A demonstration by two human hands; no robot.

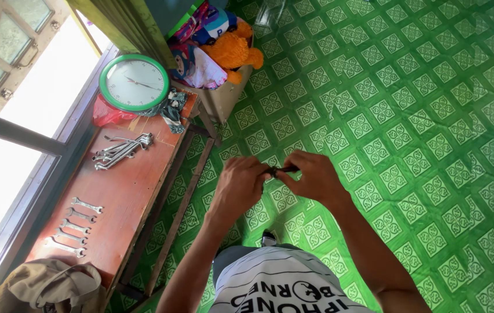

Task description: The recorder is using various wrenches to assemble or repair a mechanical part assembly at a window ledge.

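Both my hands meet in front of me above the green patterned floor (pixel 409 116). My left hand (pixel 241 182) and my right hand (pixel 313 174) pinch the two ends of a small dark metal tool (pixel 281 170), which looks like a little wrench; most of it is hidden by my fingers. On the reddish wooden bench (pixel 122 191) to my left, a row of several small wrenches (pixel 73 226) lies side by side, and a loose pile of larger wrenches (pixel 122 149) lies farther along.
A green-rimmed wall clock (pixel 135 82) lies flat at the bench's far end beside a red bag (pixel 105 115). A cardboard box (pixel 223 95) with an orange plush toy (pixel 232 51) stands beyond. A tan cloth (pixel 50 287) lies at the bench's near end. A window runs along the left.
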